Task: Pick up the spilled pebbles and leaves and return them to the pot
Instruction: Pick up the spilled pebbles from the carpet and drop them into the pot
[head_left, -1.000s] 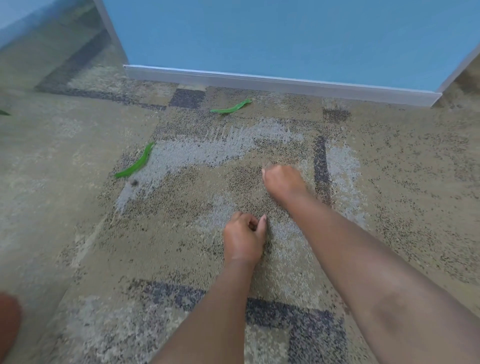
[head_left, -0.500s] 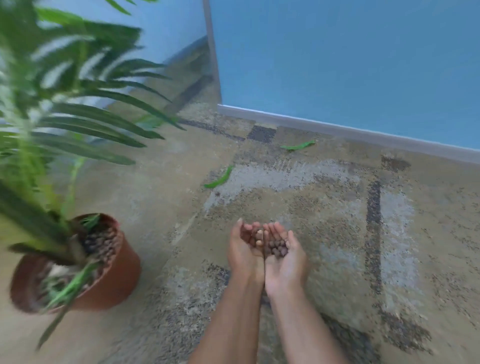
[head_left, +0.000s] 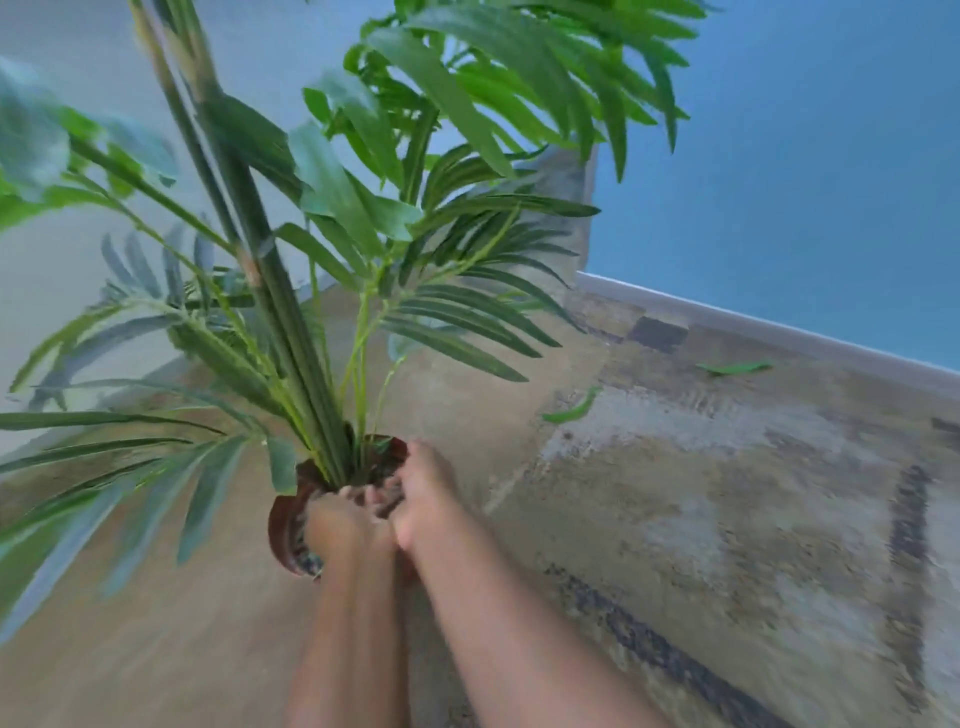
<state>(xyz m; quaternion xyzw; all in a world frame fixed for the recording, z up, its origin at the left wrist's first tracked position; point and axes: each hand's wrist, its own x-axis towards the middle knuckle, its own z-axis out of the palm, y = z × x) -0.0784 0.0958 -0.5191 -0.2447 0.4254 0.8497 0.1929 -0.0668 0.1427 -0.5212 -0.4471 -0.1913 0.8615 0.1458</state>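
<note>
Both my hands met over the round reddish-brown plastic pot (head_left: 283, 525), pressed side by side so nothing could slip between them. My left hand (head_left: 343, 525) sat at the near rim, fingers curled upward into a half-closed cup; my right hand (head_left: 423, 501) lay against it on the right, tipped inward toward the stems. Between the two palms showed a dark patch that I took for the small brown pebbles (head_left: 387, 501), though blur kept me from counting them or telling whether any had already dropped. I judged the cup was tilted this way so the load would pour into the pot beside the tall green artificial palm (head_left: 291, 322), not onto the patterned beige and grey carpet (head_left: 727, 519).

Counted: one pot, one plant, two hands. Two loose green leaves lay on the carpet, well apart from the pot to the right: one narrow curved leaf (head_left: 574, 408) nearer, and one flat leaf (head_left: 735, 368) farther off, close to the grey skirting board (head_left: 779, 327) under the blue wall (head_left: 805, 182). Those, I reckoned, remained to be collected.
</note>
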